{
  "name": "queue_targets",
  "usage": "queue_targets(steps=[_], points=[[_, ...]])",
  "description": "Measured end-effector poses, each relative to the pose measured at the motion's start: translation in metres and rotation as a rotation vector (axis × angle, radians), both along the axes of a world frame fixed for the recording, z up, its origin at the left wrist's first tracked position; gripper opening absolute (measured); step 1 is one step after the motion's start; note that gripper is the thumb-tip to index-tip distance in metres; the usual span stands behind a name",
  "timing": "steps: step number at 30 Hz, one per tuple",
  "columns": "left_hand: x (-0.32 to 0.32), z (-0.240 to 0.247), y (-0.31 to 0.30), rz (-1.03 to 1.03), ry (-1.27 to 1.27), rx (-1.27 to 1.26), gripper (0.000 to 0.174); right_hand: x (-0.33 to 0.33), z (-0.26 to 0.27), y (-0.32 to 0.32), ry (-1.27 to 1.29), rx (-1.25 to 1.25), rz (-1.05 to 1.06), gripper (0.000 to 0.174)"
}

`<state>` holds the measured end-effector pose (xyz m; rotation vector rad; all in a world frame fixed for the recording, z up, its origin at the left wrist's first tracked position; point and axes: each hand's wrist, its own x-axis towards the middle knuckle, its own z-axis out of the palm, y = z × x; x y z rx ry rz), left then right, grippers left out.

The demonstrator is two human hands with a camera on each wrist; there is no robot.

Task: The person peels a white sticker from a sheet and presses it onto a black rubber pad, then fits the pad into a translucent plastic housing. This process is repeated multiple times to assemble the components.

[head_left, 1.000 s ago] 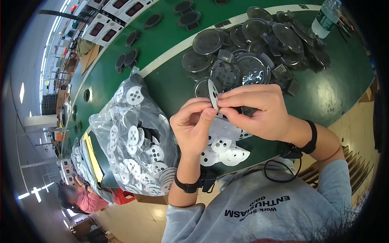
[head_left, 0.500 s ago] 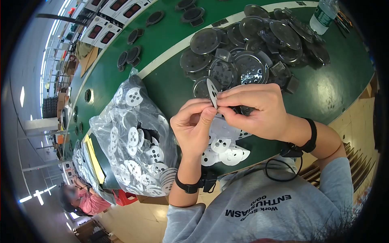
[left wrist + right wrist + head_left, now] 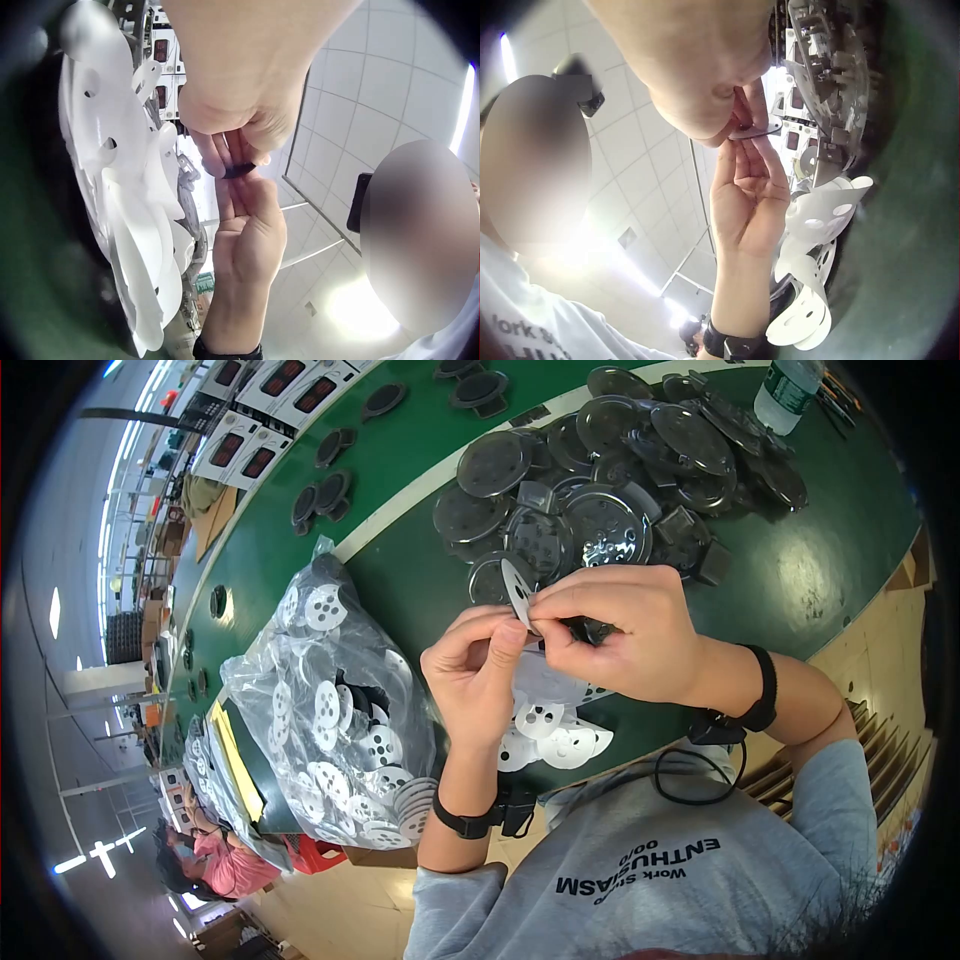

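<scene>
Left of the thin white disc [image 3: 516,588], a crinkled clear plastic bag [image 3: 262,678] lies on the smooth green worktop [image 3: 815,530], apparently keeping many similar perforated discs together. The left hand [image 3: 472,680] and right hand [image 3: 628,635] each pinch the disc's lower edge, the grip closed to its slight thickness at both, seemingly to steady it upright with its holes unobstructed. Loose, smooth white discs [image 3: 565,745] lie nearer the body than it, glossy dark round parts [image 3: 607,525] are heaped beyond and rightward, and a clear bottle [image 3: 788,400] stands farthest right.
</scene>
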<state>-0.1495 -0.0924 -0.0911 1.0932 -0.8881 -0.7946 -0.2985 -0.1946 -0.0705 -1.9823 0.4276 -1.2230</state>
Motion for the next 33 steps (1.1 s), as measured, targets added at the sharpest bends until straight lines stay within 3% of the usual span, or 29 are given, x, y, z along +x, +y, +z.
queue_targets(steps=[21,27,33], points=[[-0.001,-0.001,0.000,0.052,-0.037,-0.025,0.008,0.002,-0.001,0.000,-0.038,0.002,0.018,0.013],[-0.008,0.009,-0.004,0.077,-0.157,0.025,0.007,-0.001,0.006,0.009,0.079,-0.208,-0.102,0.019],[-0.011,0.000,-0.005,0.061,-0.099,0.040,0.010,0.001,0.002,0.020,0.174,-0.111,-0.075,0.011]])
